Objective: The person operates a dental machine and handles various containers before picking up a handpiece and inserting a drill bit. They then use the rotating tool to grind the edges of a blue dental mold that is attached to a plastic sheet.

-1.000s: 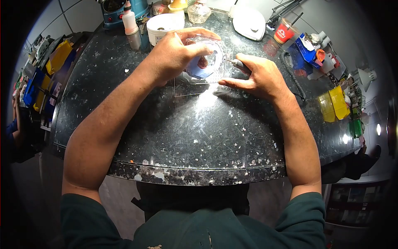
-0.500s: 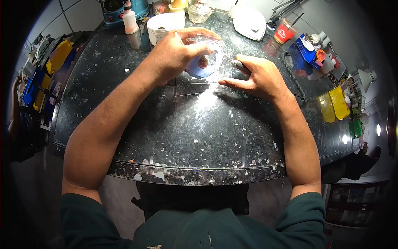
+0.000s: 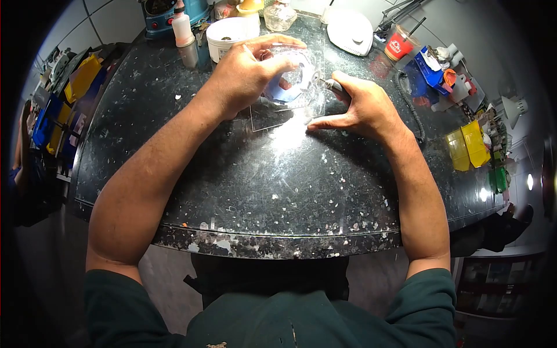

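Observation:
Pinched in my left hand (image 3: 246,72) is a clear plastic sheet (image 3: 264,120) with a pale blue, bright rounded part (image 3: 281,94) in its middle. The fingers reach over its far edge and the thumb lies across the top; glare washes out much of its surface. My right hand (image 3: 366,103) grips a slim rotary handpiece (image 3: 333,85), thumb stretched below it. A small cutting disc (image 3: 316,76) on the handpiece's tip stands right at the right side of the rounded part.
Behind my left hand are a white tub (image 3: 217,32), a squeeze bottle (image 3: 183,32) and a glass jar (image 3: 279,16). A white device (image 3: 350,33), a red-labelled cup (image 3: 398,45) and a coiled cord (image 3: 411,107) lie to the right. Yellow bins (image 3: 467,146) sit at the right edge.
The clear sheet has tilted and turned slightly in my left hand, its near edge shifting. My right hand and the handpiece have moved a little, and the disc shows more plainly.

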{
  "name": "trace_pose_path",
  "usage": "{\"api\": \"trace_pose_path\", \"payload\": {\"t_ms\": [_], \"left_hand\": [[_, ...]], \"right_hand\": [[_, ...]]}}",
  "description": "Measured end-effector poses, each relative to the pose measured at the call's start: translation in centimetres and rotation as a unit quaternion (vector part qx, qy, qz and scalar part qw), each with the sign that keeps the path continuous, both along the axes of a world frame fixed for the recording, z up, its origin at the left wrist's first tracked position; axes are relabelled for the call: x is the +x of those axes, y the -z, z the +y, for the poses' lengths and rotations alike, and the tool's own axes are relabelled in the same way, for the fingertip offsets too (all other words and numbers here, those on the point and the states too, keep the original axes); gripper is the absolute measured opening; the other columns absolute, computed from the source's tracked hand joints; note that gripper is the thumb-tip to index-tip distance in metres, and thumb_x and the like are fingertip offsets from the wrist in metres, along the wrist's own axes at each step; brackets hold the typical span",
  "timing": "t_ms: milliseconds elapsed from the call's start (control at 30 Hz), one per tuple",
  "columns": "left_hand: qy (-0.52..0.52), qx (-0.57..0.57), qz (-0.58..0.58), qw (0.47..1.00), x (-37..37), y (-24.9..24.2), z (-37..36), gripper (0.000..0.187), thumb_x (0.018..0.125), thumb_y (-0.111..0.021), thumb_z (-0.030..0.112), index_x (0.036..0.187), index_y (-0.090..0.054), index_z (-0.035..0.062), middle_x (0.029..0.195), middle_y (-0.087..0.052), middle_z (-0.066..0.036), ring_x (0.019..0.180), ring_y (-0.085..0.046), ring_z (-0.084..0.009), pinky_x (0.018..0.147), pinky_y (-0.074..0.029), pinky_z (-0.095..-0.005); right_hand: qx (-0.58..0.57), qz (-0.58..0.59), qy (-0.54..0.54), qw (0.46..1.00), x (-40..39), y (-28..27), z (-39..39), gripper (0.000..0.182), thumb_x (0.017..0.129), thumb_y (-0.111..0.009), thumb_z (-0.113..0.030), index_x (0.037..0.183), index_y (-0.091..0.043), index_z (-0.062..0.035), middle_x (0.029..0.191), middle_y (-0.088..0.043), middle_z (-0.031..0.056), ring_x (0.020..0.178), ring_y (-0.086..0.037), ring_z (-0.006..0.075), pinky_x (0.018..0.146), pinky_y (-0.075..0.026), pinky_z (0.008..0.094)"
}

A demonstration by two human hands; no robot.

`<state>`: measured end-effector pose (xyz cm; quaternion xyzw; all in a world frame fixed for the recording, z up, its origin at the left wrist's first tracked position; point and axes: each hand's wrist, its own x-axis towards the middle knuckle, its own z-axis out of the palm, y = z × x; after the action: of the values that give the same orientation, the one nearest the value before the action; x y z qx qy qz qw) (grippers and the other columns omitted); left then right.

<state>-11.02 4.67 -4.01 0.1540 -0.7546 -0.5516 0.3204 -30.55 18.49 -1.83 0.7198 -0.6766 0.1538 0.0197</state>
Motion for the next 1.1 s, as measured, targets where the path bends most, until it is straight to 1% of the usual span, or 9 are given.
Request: {"api": "trace_pose_path", "payload": {"t_ms": [267, 333, 567, 633, 767, 833, 967, 1033, 1100], "left_hand": [[-0.016, -0.006, 0.002, 1.000, 0.0, 0.2, 0.0, 0.035, 0.094, -0.060, 0.020, 0.128, -0.062, 0.0108, 0.107, -0.070, -0.006, 0.079, -0.068, -0.0102, 0.053, -0.044, -0.0186], [-0.016, 0.022, 0.022, 0.999, 0.0, 0.1, 0.3, 0.032, 0.092, -0.063, 0.019, 0.122, -0.065, 0.0067, 0.104, -0.070, -0.010, 0.080, -0.069, -0.0133, 0.069, -0.057, -0.0231], [-0.019, 0.016, 0.005, 1.000, 0.1, 0.0, 0.5, 0.032, 0.093, -0.063, 0.020, 0.122, -0.065, 0.0068, 0.104, -0.070, -0.011, 0.080, -0.070, -0.0138, 0.068, -0.058, -0.0236], [-0.022, -0.001, -0.002, 1.000, 0.0, 0.2, 0.4, 0.036, 0.094, -0.060, 0.019, 0.129, -0.063, 0.0120, 0.108, -0.070, -0.006, 0.081, -0.069, -0.0104, 0.052, -0.044, -0.0186], [-0.021, 0.002, 0.009, 1.000, -0.1, 0.3, 0.4, 0.035, 0.094, -0.060, 0.019, 0.128, -0.063, 0.0122, 0.108, -0.070, -0.006, 0.081, -0.068, -0.0100, 0.052, -0.044, -0.0186], [-0.023, 0.011, 0.009, 1.000, 0.0, 0.0, 0.5, 0.031, 0.093, -0.063, 0.019, 0.122, -0.066, 0.0070, 0.104, -0.070, -0.010, 0.078, -0.069, -0.0139, 0.068, -0.058, -0.0239], [-0.017, 0.022, 0.016, 0.999, 0.0, 0.1, 0.4, 0.031, 0.093, -0.062, 0.018, 0.121, -0.066, 0.0066, 0.105, -0.070, -0.010, 0.078, -0.069, -0.0136, 0.069, -0.057, -0.0241], [-0.017, 0.016, 0.017, 1.000, -0.1, 0.1, 0.4, 0.032, 0.092, -0.063, 0.018, 0.122, -0.066, 0.0065, 0.105, -0.070, -0.010, 0.078, -0.069, -0.0136, 0.069, -0.058, -0.0241], [-0.020, 0.017, 0.014, 1.000, 0.0, 0.0, 0.5, 0.032, 0.092, -0.063, 0.018, 0.122, -0.066, 0.0064, 0.105, -0.070, -0.010, 0.078, -0.069, -0.0137, 0.069, -0.058, -0.0240]], "right_hand": [[-0.014, 0.023, 0.012, 1.000, 0.0, 0.1, 0.1, 0.070, 0.062, -0.083, -0.064, 0.096, -0.062, -0.0056, 0.078, -0.065, 0.0119, 0.075, -0.067, 0.0308, 0.069, -0.053, 0.0391], [0.011, 0.025, 0.022, 0.999, 0.1, 0.0, 0.0, 0.068, 0.064, -0.082, -0.063, 0.095, -0.063, -0.0062, 0.079, -0.066, 0.0118, 0.075, -0.067, 0.0307, 0.069, -0.053, 0.0393], [0.008, 0.013, 0.015, 1.000, 0.1, 0.2, 0.0, 0.066, 0.066, -0.081, -0.063, 0.096, -0.063, -0.0068, 0.080, -0.067, 0.0125, 0.076, -0.067, 0.0314, 0.069, -0.053, 0.0398], [-0.011, 0.019, 0.008, 1.000, -0.1, 0.4, -0.1, 0.066, 0.066, -0.080, -0.063, 0.096, -0.064, -0.0069, 0.080, -0.067, 0.0123, 0.076, -0.067, 0.0315, 0.069, -0.054, 0.0395], [-0.012, 0.020, 0.009, 1.000, -0.1, 0.5, -0.1, 0.066, 0.066, -0.080, -0.064, 0.097, -0.064, -0.0069, 0.080, -0.067, 0.0122, 0.076, -0.068, 0.0316, 0.069, -0.054, 0.0395], [-0.004, 0.024, 0.014, 1.000, -0.1, 0.5, -0.1, 0.066, 0.067, -0.080, -0.064, 0.096, -0.063, -0.0068, 0.079, -0.067, 0.0120, 0.075, -0.067, 0.0315, 0.069, -0.054, 0.0398], [0.000, 0.032, 0.018, 0.999, -0.2, 0.7, -0.1, 0.066, 0.067, -0.079, -0.065, 0.093, -0.063, -0.0065, 0.077, -0.066, 0.0117, 0.074, -0.067, 0.0313, 0.068, -0.054, 0.0398], [-0.052, 0.019, -0.027, 0.998, -0.5, 1.2, -0.2, 0.061, 0.066, -0.086, -0.053, 0.086, -0.058, -0.0026, 0.064, -0.053, 0.0090, 0.057, -0.053, 0.0229, 0.057, -0.046, 0.0355], [-0.052, 0.020, -0.028, 0.998, -0.5, 1.2, -0.2, 0.061, 0.067, -0.086, -0.053, 0.087, -0.058, -0.0026, 0.064, -0.052, 0.0089, 0.057, -0.052, 0.0228, 0.057, -0.046, 0.0354]]}}
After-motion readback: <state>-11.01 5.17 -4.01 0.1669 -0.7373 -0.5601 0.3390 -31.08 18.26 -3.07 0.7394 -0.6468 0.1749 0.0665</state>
